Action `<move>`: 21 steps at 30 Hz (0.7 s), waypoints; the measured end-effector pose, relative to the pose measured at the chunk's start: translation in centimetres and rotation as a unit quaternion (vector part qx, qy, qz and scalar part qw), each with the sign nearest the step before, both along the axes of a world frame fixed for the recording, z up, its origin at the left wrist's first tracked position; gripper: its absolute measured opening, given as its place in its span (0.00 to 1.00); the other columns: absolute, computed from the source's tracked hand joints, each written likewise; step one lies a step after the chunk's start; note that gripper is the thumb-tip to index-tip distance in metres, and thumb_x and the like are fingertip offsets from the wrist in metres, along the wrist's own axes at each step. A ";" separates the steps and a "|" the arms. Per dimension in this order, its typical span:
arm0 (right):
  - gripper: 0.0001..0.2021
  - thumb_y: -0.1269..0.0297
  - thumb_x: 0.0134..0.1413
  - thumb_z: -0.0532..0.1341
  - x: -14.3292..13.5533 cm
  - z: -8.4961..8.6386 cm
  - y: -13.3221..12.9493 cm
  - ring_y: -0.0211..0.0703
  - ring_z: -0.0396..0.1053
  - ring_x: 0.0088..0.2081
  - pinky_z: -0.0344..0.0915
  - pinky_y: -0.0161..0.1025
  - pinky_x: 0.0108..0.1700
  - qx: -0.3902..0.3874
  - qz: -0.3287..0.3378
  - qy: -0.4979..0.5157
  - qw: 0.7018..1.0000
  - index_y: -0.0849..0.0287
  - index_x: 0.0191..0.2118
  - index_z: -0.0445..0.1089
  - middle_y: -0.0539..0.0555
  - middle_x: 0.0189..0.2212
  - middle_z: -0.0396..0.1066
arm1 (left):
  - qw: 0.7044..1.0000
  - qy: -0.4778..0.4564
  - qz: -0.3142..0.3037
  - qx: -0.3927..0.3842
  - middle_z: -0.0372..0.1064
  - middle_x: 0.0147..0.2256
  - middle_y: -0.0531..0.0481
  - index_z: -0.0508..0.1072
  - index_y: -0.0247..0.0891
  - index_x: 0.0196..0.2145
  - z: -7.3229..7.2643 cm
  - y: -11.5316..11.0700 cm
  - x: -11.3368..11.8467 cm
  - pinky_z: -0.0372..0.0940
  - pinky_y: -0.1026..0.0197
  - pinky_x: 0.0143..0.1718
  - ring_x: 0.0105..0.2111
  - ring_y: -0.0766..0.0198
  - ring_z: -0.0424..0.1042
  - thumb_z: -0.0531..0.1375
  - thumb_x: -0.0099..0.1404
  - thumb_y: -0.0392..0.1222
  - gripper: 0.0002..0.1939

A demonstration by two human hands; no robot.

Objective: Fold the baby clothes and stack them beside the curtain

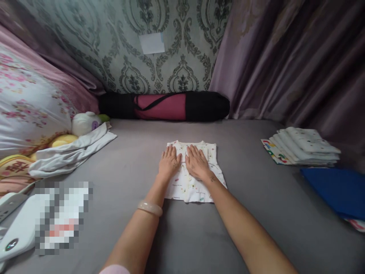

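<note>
A small white baby shirt (194, 194) with a scattered coloured print lies flat on the grey sheet (128, 175) in front of me. My left hand (170, 161) rests palm down on its left upper part, fingers stretched forward. On the upper middle of the same shirt lies my right hand (196, 161), also flat and with the fingers out. A narrow gap separates the two hands, and the cloth under the palms is hidden. Buttons seem to run down the shirt's middle. Neither hand grips anything.
A stack of folded white clothes (305, 146) lies at the right, with a blue folded cloth (336, 192) nearer. Behind is a black and maroon roll bag (165, 106). White garments (76, 148), a plush toy (85, 123) and a white device (27, 224) lie left.
</note>
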State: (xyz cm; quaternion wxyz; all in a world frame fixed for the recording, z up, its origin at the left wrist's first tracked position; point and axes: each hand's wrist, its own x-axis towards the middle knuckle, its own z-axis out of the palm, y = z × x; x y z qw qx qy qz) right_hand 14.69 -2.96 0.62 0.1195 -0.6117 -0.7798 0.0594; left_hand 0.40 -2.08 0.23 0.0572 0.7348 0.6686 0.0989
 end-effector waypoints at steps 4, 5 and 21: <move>0.30 0.58 0.66 0.42 0.9 -0.4 0.0 0.51 0.41 0.68 0.32 0.50 0.66 0.008 -0.064 -0.024 0.998 0.73 0.67 0.49 0.63 0.67 0.45 | 1.000 -0.009 -0.002 0.007 0.45 0.67 0.39 0.53 0.29 0.65 -0.3 -0.1 -0.2 0.44 0.49 0.66 0.67 0.53 0.44 0.41 0.72 0.52 0.32; 0.30 0.57 0.66 0.42 1.1 -0.4 0.0 0.52 0.41 0.68 0.32 0.51 0.66 0.007 -0.081 -0.028 0.996 0.73 0.67 0.49 0.64 0.67 0.45 | 1.000 -0.012 -0.004 0.009 0.45 0.67 0.39 0.53 0.28 0.65 -0.3 -0.1 -0.3 0.44 0.48 0.66 0.67 0.53 0.44 0.41 0.72 0.52 0.32; 0.28 0.56 0.68 0.41 4.1 1.2 -8.5 0.48 0.37 0.69 0.36 0.53 0.67 -0.022 0.145 -0.038 0.988 0.66 0.68 0.47 0.61 0.68 0.42 | 0.967 0.031 -0.246 0.054 0.46 0.66 0.34 0.53 0.27 0.65 0.3 -7.0 -2.3 0.43 0.50 0.66 0.67 0.53 0.43 0.41 0.72 0.54 0.32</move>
